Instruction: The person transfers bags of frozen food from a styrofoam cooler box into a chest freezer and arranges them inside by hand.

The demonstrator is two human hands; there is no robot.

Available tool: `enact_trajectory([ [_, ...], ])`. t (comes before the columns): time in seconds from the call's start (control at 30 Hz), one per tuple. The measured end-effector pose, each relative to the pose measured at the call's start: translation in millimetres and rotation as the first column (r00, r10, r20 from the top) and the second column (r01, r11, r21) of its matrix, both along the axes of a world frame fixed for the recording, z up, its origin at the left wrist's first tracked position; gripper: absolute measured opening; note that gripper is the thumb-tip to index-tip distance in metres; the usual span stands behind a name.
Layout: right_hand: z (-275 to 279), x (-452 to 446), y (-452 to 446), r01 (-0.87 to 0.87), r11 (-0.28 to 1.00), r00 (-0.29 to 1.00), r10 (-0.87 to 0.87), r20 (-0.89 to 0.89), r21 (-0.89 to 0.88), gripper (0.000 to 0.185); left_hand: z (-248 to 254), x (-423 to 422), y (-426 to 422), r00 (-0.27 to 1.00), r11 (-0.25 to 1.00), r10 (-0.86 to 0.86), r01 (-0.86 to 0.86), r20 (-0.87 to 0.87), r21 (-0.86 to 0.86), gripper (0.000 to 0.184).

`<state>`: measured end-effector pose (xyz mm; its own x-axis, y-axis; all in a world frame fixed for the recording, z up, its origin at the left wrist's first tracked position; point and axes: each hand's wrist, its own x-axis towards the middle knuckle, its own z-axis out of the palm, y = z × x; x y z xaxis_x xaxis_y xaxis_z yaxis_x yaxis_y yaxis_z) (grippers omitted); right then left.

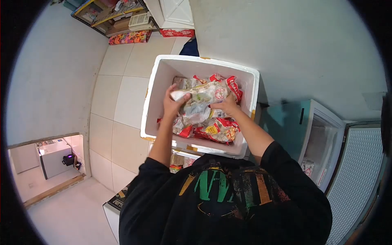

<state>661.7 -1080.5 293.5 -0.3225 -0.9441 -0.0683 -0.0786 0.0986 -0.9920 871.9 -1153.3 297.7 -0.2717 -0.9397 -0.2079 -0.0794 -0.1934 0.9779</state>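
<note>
Inside a white foam box (150, 98), both my hands are on a long clear plastic food pack (202, 93) with red printing at its right end. My left hand (173, 100) grips the pack's left end, thumb on top and fingers around the far side. At the other end, my right hand (227, 107) closes around the pack's near right side, its fingers partly hidden. Beneath and beside it lie several red-and-clear packs (220, 128) with pale contents, too small to identify. A whitish plastic pack (196, 113) lies just below the held one.
To the right stands a teal and white chest freezer (322, 143) with its lid (351, 179) raised and packs inside. Another container with packs (177, 159) shows between my body and the foam box. Shelving (118, 18) stands at the far left, beyond the tiled floor (122, 94).
</note>
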Motion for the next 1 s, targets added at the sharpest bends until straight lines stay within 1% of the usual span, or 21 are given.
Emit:
enact_trajectory([
  [0.03,-2,0,1,0.001,1.0,1.0,-0.001,0.005,0.003,0.053,1,-9,14,0.993,0.993,0.085,-0.078,-0.082,0.094,0.073],
  [0.07,-7,-3,0,-0.062,0.996,0.991,0.053,0.126,0.068,0.06,2,-14,22,0.972,0.971,0.177,-0.146,-0.157,0.189,0.069],
  [0.1,-13,-6,0,-0.132,0.983,0.964,0.098,0.247,0.125,0.068,-12,-13,24,0.981,0.978,0.102,-0.069,-0.162,0.196,0.061],
  [0.13,-25,-9,-2,-0.129,0.983,0.964,0.095,0.248,0.127,0.068,-18,-15,24,0.982,0.978,0.099,-0.067,-0.162,0.197,0.061],
  [0.2,-49,-12,-2,-0.111,0.981,0.994,0.11,0.015,0.157,0.065,-4,-28,32,0.993,0.995,-0.008,0.021,-0.12,0.1,0.055],
  [0.23,-51,-9,3,-0.108,0.981,0.994,0.107,0.018,0.16,0.065,6,-35,34,0.982,0.99,0.017,0.01,-0.187,0.138,0.055],
  [0.27,-36,1,10,0.042,0.981,0.99,-0.015,-0.14,0.191,0.062,0,-36,32,0.983,0.99,0.013,0.013,-0.183,0.141,0.055],
  [0.3,-28,8,14,0.194,0.96,0.946,-0.129,-0.298,0.199,0.06,-12,-35,28,0.994,0.992,-0.009,0.023,-0.109,0.126,0.054],
  [0.37,-95,8,20,0.253,0.941,0.946,-0.191,-0.26,0.227,0.062,-42,-32,23,0.999,0.993,-0.034,0.037,-0.028,0.11,0.054],
  [0.4,-103,5,20,0.24,0.939,0.959,-0.19,-0.209,0.248,0.063,-62,-30,21,0.975,0.999,-0.016,0.009,0.222,0.035,0.053],
  [0.47,-117,-3,20,0.217,0.933,0.975,-0.193,-0.109,0.288,0.065,-58,-30,21,0.888,0.999,0.016,0.009,0.461,-0.051,0.052],
  [0.53,-70,-10,20,0.072,0.995,0.979,-0.082,0.187,0.063,0.067,-21,-36,29,0.988,0.978,-0.152,0.156,-0.035,0.14,0.047],
  [0.57,-94,-12,19,0.09,0.994,0.977,-0.102,0.189,0.069,0.067,-22,-34,26,0.979,0.959,-0.187,0.2,-0.083,0.2,0.047],
  [0.6,-141,-15,17,0.133,0.983,0.979,-0.15,0.14,0.125,0.068,-34,-31,24,0.976,0.954,-0.201,0.214,-0.082,0.209,0.047],
  [0.67,-143,-14,16,0.184,0.968,0.975,-0.201,0.092,0.17,0.069,-66,-24,13,0.982,0.939,-0.175,0.189,-0.075,0.286,0.047],
  [0.73,-62,-6,11,0.177,0.894,0.978,-0.114,-0.174,0.411,0.068,-62,-34,15,0.985,0.961,-0.147,0.163,-0.088,0.223,0.045],
  [0.77,-46,-1,9,0.183,0.892,0.978,-0.122,-0.171,0.412,0.068,-63,-36,17,0.992,0.958,-0.1,0.119,-0.083,0.262,0.046],
  [0.8,-36,5,7,0.217,0.813,0.958,-0.071,-0.278,0.54,0.067,-56,-40,22,0.996,0.95,-0.05,0.07,-0.074,0.303,0.047],
  [0.83,-32,8,5,0.262,0.716,0.928,-0.003,-0.372,0.647,0.066,-48,-43,26,0.998,0.969,-0.035,0.02,0.057,0.245,0.047],
  [0.97,-93,-6,18,0.085,0.737,0.99,0.011,-0.138,0.67,0.065,-76,-32,20,0.988,0.935,-0.087,0.035,0.131,0.354,0.04],
  [1.0,-106,-4,20,0.066,0.846,0.998,-0.065,-0.022,0.529,0.068,-70,-31,18,0.993,0.908,-0.114,0.103,0.004,0.406,0.04],
])
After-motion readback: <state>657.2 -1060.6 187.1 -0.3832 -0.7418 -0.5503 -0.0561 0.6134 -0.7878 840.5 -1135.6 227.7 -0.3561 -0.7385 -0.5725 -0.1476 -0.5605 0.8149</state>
